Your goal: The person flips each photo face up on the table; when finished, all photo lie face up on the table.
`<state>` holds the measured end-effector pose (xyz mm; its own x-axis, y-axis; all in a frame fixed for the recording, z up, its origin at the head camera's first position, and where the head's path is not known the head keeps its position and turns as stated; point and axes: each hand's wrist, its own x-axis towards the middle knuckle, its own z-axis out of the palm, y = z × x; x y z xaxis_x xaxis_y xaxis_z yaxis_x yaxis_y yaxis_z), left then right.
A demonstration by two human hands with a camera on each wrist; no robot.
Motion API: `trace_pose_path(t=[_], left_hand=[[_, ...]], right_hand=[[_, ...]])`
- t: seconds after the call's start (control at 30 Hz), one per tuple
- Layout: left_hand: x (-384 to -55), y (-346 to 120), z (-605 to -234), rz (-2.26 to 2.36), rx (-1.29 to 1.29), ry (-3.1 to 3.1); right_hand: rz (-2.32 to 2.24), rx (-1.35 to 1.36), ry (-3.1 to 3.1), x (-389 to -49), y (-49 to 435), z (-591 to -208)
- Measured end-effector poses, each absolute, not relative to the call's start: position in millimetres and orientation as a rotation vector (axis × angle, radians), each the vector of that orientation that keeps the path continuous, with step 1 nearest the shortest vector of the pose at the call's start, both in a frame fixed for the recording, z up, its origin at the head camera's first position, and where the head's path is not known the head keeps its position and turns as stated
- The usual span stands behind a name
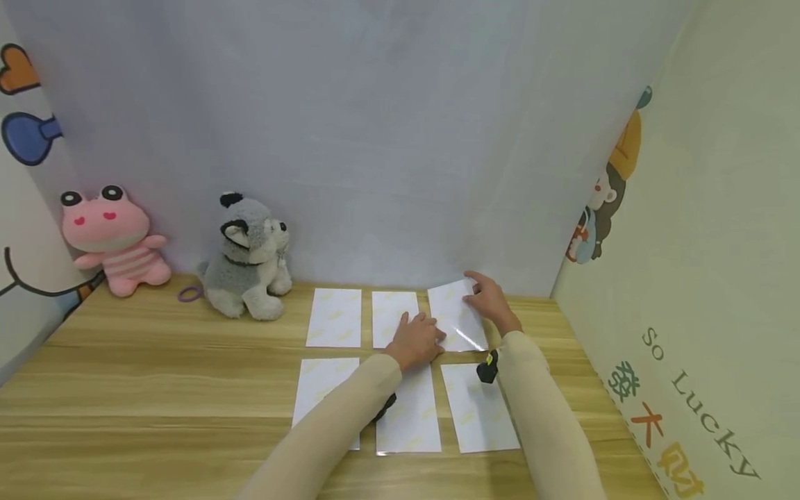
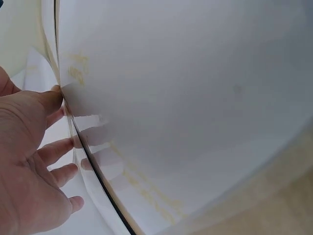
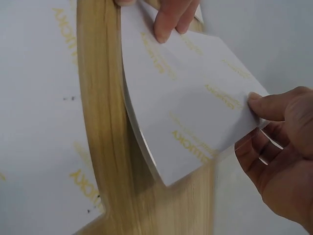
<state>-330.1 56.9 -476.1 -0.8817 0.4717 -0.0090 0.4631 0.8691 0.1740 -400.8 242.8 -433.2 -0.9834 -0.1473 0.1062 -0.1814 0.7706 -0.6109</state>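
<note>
Nearest the front edge of the tabletop [image 1: 156, 389] lie three white sheets in a row, partly crossed by the person's sleeves; a second row of three lies behind them, toward the back edge. The sheet in hand is the glossy sheet [image 1: 456, 316] at the right end of that back row, close to the back right corner. The left hand [image 1: 417, 340] presses its near left corner with fairly straight fingers, while the right hand [image 1: 490, 298] pinches the far right corner between thumb and fingertips [image 3: 261, 105] and lifts it, so the sheet bows off the wood. It looks thin, very light and springy rather than limp: it curves in one smooth arc and would likely crease if bent hard. Its shiny top face catches reflections and is probably slick, so a corner or edge pinch seems the best hold, with the other hand pinning the opposite corner against sliding. Farther back, near the left of the back edge, sit a grey plush dog [image 1: 250, 260], a purple ring [image 1: 189, 293] and a pink plush frog [image 1: 115, 236].
</note>
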Motion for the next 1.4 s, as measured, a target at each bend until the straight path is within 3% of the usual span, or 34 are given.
trace_pose_path(t=[0.7, 0.93, 1.4], left_hand=[[-335, 59, -472, 0.404, 0.809, 3.027], [-330, 54, -464, 0.72, 0.919, 2.958], [-321, 56, -460, 0.922, 1.001, 3.066]], right_hand=[[1.138, 0.292, -2.762, -391, 245, -418], [1.483, 0.206, -2.695, -384, 253, -411], [2.006, 0.002, -2.46, -376, 251, -411]])
